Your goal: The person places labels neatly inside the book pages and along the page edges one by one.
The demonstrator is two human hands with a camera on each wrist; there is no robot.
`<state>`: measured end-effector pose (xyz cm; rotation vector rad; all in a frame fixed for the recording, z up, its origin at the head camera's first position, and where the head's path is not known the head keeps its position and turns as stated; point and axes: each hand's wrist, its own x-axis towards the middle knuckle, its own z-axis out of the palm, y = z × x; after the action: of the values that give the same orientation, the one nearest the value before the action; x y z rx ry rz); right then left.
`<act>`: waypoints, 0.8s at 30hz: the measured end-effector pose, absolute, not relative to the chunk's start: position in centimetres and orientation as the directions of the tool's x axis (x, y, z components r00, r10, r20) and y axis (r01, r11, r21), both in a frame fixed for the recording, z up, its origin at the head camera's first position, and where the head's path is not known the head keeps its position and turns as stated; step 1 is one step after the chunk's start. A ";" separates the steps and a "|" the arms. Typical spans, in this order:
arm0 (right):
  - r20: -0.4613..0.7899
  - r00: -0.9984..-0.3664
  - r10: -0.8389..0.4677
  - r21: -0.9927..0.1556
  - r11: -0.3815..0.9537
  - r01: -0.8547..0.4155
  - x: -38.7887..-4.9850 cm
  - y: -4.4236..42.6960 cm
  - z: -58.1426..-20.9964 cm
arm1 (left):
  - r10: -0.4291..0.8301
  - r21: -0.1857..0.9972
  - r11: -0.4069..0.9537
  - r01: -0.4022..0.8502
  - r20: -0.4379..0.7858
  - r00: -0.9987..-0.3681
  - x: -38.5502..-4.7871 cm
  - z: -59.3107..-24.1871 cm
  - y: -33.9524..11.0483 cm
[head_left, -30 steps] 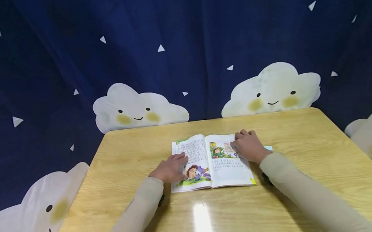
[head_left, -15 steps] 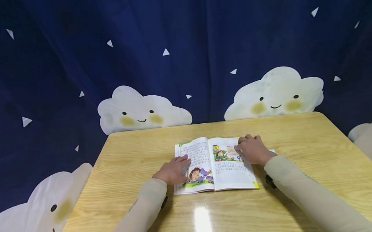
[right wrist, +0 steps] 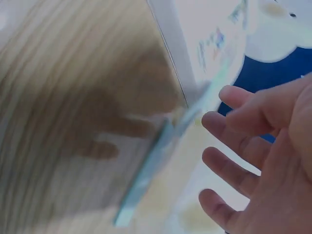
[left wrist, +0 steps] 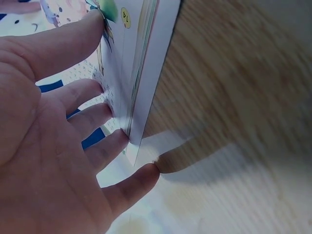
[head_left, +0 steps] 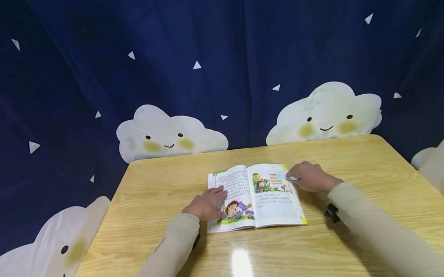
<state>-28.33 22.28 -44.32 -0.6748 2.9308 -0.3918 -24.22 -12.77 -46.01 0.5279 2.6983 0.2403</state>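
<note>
An open picture book (head_left: 272,211) lies on the wooden table in the head view. My left hand (head_left: 207,204) rests on its left page, fingers spread; in the left wrist view the thumb (left wrist: 73,46) lies on the page near its edge. At the book's right edge is my right hand (head_left: 313,176), its fingers bent. A pale blue, partly see-through flat strip (head_left: 293,177) shows at those fingertips. The right wrist view has this strip (right wrist: 146,175) blurred close beside the fingertips; whether they pinch it or only touch it is unclear. Part of it is hidden by the hand in the head view.
The light wooden table (head_left: 163,180) reaches past the book on all sides. Behind it hangs a dark blue curtain (head_left: 184,26) with white smiling clouds. A black band (head_left: 331,213) sits at the right wrist.
My right hand has slid rightward off the page picture to the book's right margin, uncovering the blue strip at its fingertips. The left hand keeps its place on the page. The view has shifted slightly.
</note>
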 end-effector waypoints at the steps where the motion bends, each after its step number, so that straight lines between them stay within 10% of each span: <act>1: -0.052 -0.897 -0.439 -0.294 0.865 -0.407 -28.3 22.7 -44.1 | 0.393 0.233 0.915 0.329 -0.334 -0.857 -24.2 -46.0 -12.8; 24: -0.063 -0.938 -0.342 -0.361 0.884 -0.298 -28.2 29.6 -42.2 | 0.376 0.229 0.922 0.311 -0.348 -0.859 -24.1 -45.7 -12.6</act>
<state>-28.22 29.59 -42.21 -0.4993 2.9269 -0.5316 -24.10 -12.57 -45.66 0.5008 2.6904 0.2308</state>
